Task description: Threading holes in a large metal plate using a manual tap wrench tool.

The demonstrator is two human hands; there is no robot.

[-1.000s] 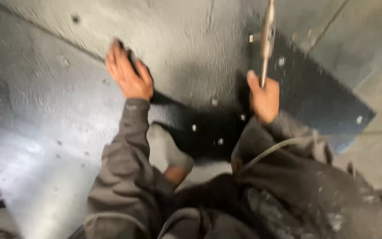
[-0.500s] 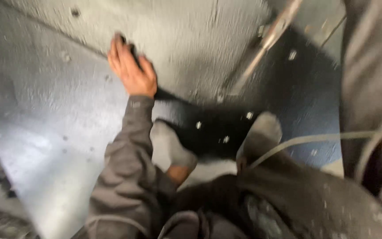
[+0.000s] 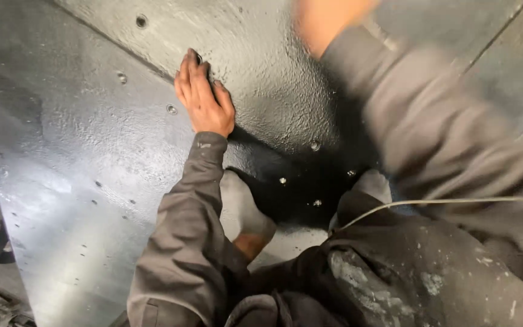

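Left hand (image 3: 204, 97) is pressing flat, fingers released, on the grey panel (image 3: 92, 169) — bolt (image 3: 171, 109) just beside | right hand (image 3: 328, 21) is blurring — grip unclear.

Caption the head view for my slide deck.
Left hand flat on a grey bolted metal panel; right arm raised, blurred.

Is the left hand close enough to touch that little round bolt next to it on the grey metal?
Probably yes. The left hand lies flat on the grey textured metal plate, and the small round bolt head sits just beside it with nothing between them.
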